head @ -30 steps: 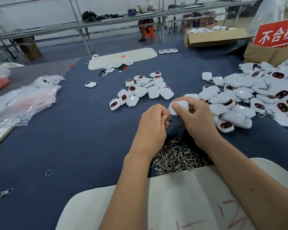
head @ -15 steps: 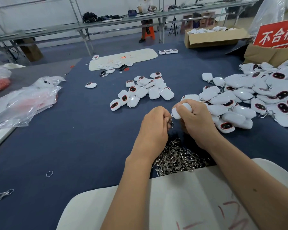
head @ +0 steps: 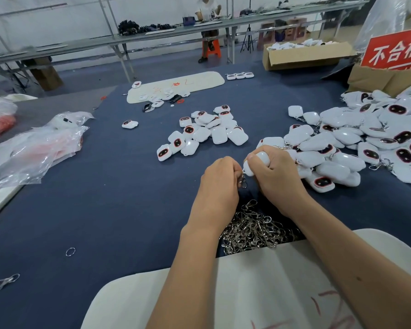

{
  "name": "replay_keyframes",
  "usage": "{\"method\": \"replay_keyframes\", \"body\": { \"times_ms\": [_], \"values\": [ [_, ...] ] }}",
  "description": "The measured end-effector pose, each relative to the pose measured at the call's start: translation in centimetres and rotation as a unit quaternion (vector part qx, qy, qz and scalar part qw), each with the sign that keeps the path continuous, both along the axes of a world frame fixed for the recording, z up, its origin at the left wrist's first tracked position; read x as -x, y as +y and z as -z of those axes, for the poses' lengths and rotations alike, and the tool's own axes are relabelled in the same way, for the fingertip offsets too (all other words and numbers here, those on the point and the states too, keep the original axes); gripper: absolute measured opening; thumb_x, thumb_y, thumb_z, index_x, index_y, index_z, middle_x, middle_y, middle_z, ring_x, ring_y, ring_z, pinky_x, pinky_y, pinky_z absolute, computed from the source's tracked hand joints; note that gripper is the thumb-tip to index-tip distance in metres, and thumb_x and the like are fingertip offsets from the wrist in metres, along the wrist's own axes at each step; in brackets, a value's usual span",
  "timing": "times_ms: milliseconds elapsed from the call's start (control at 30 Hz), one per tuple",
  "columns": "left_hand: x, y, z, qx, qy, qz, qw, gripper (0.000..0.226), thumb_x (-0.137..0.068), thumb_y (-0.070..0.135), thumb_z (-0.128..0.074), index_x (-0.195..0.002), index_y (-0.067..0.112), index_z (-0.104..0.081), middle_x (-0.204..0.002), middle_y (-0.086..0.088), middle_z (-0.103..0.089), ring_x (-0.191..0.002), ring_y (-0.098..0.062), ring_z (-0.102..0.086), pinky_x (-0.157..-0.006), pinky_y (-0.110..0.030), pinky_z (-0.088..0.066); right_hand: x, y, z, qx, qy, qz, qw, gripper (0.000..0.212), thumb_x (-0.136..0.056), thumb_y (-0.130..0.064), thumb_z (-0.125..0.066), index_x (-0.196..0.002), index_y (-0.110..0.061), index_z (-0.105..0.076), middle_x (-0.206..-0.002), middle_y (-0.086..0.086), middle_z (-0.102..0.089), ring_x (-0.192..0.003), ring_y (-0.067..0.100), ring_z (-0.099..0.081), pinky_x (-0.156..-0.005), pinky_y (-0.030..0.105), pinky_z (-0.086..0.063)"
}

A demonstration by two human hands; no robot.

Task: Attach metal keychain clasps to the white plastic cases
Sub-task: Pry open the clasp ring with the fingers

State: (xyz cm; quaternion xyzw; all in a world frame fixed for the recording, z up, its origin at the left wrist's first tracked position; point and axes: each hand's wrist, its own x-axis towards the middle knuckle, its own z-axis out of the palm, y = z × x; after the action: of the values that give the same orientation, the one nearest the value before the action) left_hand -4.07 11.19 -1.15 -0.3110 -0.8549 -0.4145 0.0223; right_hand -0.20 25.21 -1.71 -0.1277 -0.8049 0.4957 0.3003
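Lying nearest on the worktop (head: 105,210): a heap of keychain clasps (head: 252,229), too tangled for counting. Gripping one white case (head: 256,160) in the right hand (head: 275,176), pinching one clasp (head: 243,180) at its corner with the left hand (head: 220,181); probably mid-attachment. Waiting beyond: roughly eighteen bare cases (head: 207,131). Piling up rightward: dozens of clasped cases (head: 356,138), so likely well past halfway.

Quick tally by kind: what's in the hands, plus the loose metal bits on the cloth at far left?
Case, in right hand: 1
Clasp, in left hand: 1
Loose ring: 1
Loose clasp: 1
Total: 4
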Motion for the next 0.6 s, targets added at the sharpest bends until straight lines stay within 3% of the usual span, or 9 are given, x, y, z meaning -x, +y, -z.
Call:
{"method": "replay_keyframes", "body": {
  "times_ms": [133, 233, 333, 600],
  "values": [
    [-0.07, 0.06, 0.01, -0.047, 0.033, -0.002, 0.998, 0.019, -0.097, 0.007, -0.047, -0.084, 0.018, -0.055, -0.09, 0.003, -0.06, -0.086, -0.022, -0.058, -0.076, -0.049, -0.051, 0.16, -0.08, 0.11, 0.029, 0.005, 0.006, 1.0, 0.022, -0.087, -0.029, -0.053, -0.075, -0.014, -0.065, -0.065, -0.011, -0.06, -0.063, 0.009, -0.053, -0.061, 0.031, -0.043],
    [0.09, 0.12, -0.07, -0.112, 0.06, 0.012, 0.992, 0.014, -0.097, 0.008, -0.056, -0.087, 0.016, -0.062, -0.09, 0.006, -0.063, -0.088, -0.016, -0.06, -0.078, -0.044, -0.051, 0.15, -0.06, -0.09, 0.17, 0.019, -0.045, 0.984, 0.021, -0.088, -0.022, -0.053, -0.071, -0.016, -0.063, -0.053, -0.016, -0.047, -0.048, 0.006, -0.04, -0.048, 0.021, -0.031],
    [0.34, 0.18, -0.03, -0.137, 0.063, 0.029, 0.988, 0.009, -0.093, 0.007, -0.065, -0.093, 0.015, -0.068, -0.093, 0.007, -0.067, -0.09, -0.012, -0.064, -0.081, -0.04, -0.055, -0.02, 0.11, -0.37, 0.264, 0.021, -0.086, 0.96, 0.031, -0.094, -0.009, -0.049, -0.069, -0.02, -0.062, -0.052, -0.008, -0.035, -0.044, 0.009, -0.027, -0.042, 0.016, -0.022],
    [0.59, -0.12, -0.15, -0.157, 0.121, 0.033, 0.98, 0.015, -0.086, -0.001, -0.07, -0.087, 0.014, -0.072, -0.088, 0.008, -0.068, -0.086, -0.014, -0.065, -0.075, -0.039, -0.055, -0.31, 0.1, -0.76, 0.302, 0.006, -0.12, 0.946, 0.031, -0.103, -0.007, -0.044, -0.077, -0.012, -0.059, -0.052, -0.006, -0.03, -0.043, 0.008, -0.022, -0.041, 0.015, -0.019]
  ]
}}
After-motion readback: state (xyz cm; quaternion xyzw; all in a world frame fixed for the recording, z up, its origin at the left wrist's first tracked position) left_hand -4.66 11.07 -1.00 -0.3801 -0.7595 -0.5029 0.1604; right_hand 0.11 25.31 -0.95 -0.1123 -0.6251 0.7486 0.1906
